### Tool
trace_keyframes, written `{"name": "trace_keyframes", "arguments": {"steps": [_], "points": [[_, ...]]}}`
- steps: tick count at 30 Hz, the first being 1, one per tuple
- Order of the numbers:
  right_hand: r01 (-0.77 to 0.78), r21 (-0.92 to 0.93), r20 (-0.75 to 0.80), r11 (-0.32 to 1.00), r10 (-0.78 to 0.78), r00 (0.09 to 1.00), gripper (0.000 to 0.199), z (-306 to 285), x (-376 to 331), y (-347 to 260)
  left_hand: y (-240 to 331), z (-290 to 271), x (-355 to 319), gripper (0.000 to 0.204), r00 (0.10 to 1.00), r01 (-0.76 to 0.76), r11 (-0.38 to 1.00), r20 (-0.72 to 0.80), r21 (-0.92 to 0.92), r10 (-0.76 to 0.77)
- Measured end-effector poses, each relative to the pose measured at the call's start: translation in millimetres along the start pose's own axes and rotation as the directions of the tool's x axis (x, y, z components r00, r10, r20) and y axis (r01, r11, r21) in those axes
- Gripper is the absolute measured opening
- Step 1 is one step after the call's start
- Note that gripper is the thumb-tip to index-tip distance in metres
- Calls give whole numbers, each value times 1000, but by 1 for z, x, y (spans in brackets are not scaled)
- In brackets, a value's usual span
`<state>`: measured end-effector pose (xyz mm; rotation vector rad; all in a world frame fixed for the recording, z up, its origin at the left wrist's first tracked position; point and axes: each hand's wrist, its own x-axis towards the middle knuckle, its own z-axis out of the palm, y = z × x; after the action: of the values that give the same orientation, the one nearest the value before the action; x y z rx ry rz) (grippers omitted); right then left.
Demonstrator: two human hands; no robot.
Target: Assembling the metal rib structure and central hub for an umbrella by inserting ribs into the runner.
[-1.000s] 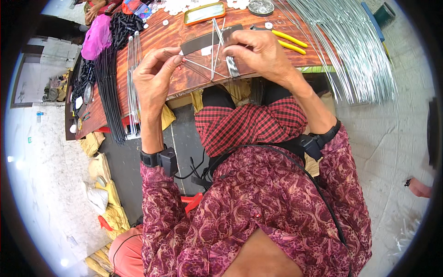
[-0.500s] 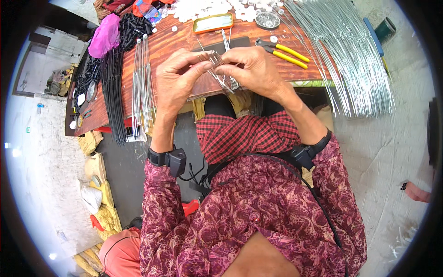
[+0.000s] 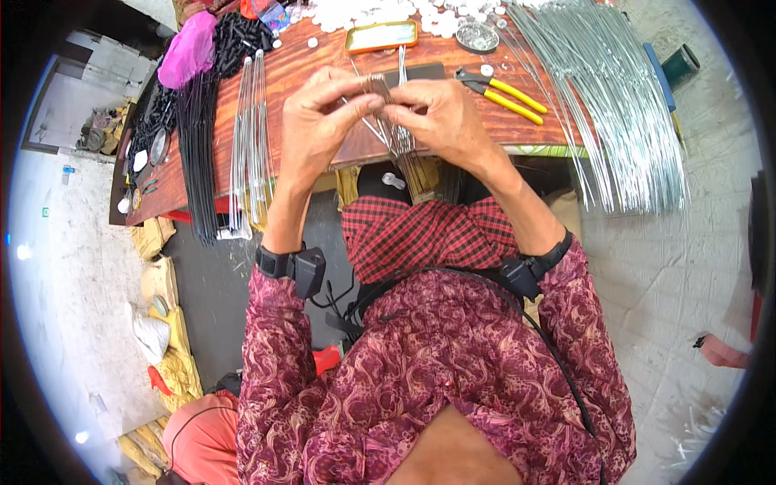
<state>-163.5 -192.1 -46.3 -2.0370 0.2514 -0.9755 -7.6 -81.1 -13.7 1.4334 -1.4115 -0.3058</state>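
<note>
Above the table's near edge, both hands are together at a small bunch of thin metal wires (image 3: 398, 133). My left hand (image 3: 319, 117) pinches the top end of the bunch between thumb and fingers. My right hand (image 3: 444, 117) is closed on the same wires from the other side, thumb and fingertips pressed together. The wires hang steeply from the fingers toward my lap; some of their length is hidden behind my right fingers. A few brighter silver rods (image 3: 402, 56) stick up behind the hands. Pliers with yellow handles (image 3: 517, 105) lie right of my right hand.
A large fan of silver wires (image 3: 614, 105) overhangs the table's right edge. At the left lie black rods (image 3: 196, 153), silver rods (image 3: 250, 129) and a pink bag (image 3: 187, 52). Farther back are a yellow-rimmed tray (image 3: 381, 36), a round dish (image 3: 477, 37) and white discs (image 3: 364, 10).
The wire bunch has swung from a slant between the fingers to hanging steeply downward. The right hand has shifted slightly. A small white piece now shows below the table edge.
</note>
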Motion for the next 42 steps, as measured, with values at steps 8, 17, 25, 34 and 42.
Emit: {"name": "trace_keyframes", "arguments": {"steps": [8, 17, 25, 34, 42], "points": [[-21, 18, 2, 1000, 21, 1000, 17, 3, 0, 4, 1, 2, -3, 21, 999, -1, 995, -37, -104, -3], [-32, -30, 1, 999, 32, 999, 18, -1, -4, -5, 10, 2, -8, 21, 997, 61, 995, -45, -85, -65], [-40, -33, 2, 999, 40, 999, 17, -1, -2, -5, 5, 2, -8, 22, 993, 88, 977, -62, -196, -102], [14, -36, -19, 999, -14, 1000, 16, 4, 1, -5, 5, -4, -8, 19, 996, 76, 991, -38, -110, -81], [36, -88, -19, 995, -38, 999, 18, 5, 0, -4, 10, -4, -10, 23, 996, 77, 992, -44, -98, -81]]}}
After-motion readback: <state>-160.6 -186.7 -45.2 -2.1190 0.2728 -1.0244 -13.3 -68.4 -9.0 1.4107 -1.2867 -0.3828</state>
